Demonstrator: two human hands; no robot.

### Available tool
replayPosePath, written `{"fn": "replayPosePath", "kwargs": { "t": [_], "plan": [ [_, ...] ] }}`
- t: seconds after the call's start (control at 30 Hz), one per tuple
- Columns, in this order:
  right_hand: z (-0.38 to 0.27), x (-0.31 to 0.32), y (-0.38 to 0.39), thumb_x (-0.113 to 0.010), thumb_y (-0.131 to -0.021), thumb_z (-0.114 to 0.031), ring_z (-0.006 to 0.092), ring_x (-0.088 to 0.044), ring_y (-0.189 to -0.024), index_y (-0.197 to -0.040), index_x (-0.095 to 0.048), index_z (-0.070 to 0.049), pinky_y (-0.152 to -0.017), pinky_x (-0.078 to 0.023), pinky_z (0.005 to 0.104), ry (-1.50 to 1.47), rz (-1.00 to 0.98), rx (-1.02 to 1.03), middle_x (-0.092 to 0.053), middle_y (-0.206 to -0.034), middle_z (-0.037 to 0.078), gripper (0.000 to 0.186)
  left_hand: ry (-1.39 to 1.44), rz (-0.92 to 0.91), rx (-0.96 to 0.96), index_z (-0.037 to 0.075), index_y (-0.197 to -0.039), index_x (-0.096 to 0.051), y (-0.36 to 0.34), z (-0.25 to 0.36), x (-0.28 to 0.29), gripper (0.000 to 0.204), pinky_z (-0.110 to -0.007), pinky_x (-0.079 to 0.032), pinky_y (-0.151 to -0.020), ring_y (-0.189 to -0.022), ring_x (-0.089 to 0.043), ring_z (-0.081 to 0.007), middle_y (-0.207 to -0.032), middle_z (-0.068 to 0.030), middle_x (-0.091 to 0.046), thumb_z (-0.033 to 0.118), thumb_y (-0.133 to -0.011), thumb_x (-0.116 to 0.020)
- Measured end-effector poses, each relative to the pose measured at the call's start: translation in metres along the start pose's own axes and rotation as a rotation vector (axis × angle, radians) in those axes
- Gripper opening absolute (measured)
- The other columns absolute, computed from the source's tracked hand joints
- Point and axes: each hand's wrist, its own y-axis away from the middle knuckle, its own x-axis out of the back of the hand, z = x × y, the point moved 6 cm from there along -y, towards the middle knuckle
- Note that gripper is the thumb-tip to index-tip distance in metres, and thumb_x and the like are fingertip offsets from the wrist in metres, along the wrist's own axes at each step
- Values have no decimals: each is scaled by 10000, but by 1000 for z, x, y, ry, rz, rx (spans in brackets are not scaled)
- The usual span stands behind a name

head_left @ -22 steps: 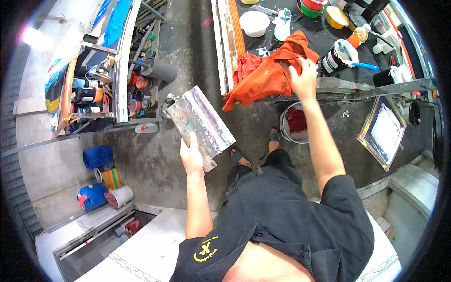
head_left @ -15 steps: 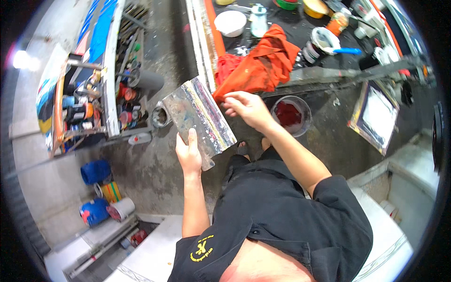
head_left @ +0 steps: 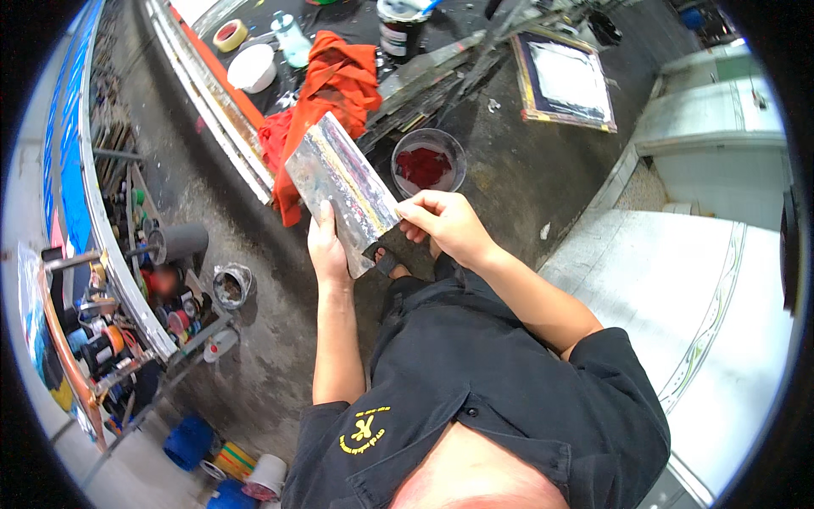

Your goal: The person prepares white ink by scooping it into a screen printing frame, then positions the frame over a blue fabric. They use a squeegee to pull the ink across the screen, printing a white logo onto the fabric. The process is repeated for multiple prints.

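Observation:
My left hand [head_left: 326,246] is closed on the lower left edge of a flat, grey, rectangular board [head_left: 343,182], thumb lying on its upper face. Streaks of yellow, white, dark and purple paint run along the board's far side. My right hand [head_left: 445,225] has its fingers curled and pinched at the board's right corner; its fingertips are partly hidden. The board is held tilted in front of my body, above the floor. Just beyond it, an orange-red cloth [head_left: 335,81] drapes over the table edge. A clear bucket [head_left: 462,161] with dark red contents stands on the floor near my right hand.
On the dark table sit a white bowl [head_left: 252,68], a tape roll [head_left: 230,36], a pale bottle [head_left: 291,40] and a black tub [head_left: 398,38]. A framed screen [head_left: 532,93] leans at right. Left stands a shelf [head_left: 127,280] with paint containers, beside a small bucket [head_left: 246,288].
My right hand has come down from above the board to its right corner. My view has turned, so the table and shelf appear further left. My left hand keeps its hold.

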Motion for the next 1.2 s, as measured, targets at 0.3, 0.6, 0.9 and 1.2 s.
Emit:
{"fn": "replayPosePath", "kwargs": {
  "t": [0.3,0.6,0.9,1.2],
  "plan": [
    [9,125,89,-709,-1029,-163,90,-668,-815,-1191,-733,-8,-755,-556,250,-268,91,79,-744,-989,50,225,-118,-197,156,12,-1413,-542,20,-90,-121,445,-336,-560,-938,-1046,-697,-183,-1199,-81,-697,357,-1134,-510],
    [80,379,186,-663,-1053,-235,118,-688,-875,-1224,-720,-16,-781,-565,269,-264,334,-22,-747,-1036,68,284,-3,-83,328,187,-1400,-537,21,-288,-247,438,-435,-490,-962,-1204,-619,-225,-1286,-33,-666,115,-1005,-713],
    [113,575,258,-616,-1084,-249,114,-650,-816,-1148,-692,-52,-740,-531,276,-440,805,-92,-711,-970,32,221,117,-12,563,108,-1216,-654,-49,-461,-334,225,-486,-477,-1028,-1086,-593,-242,-1241,-56,-657,143,-1008,-731],
    [111,638,204,-648,-1069,-246,157,-665,-812,-1186,-671,-26,-735,-544,303,-465,887,-214,-705,-965,65,250,421,-36,633,90,-1335,-608,-142,-543,-389,305,-476,-454,-1152,-1268,-586,-254,-1318,-60,-652,91,-1038,-674]
  ]
}}
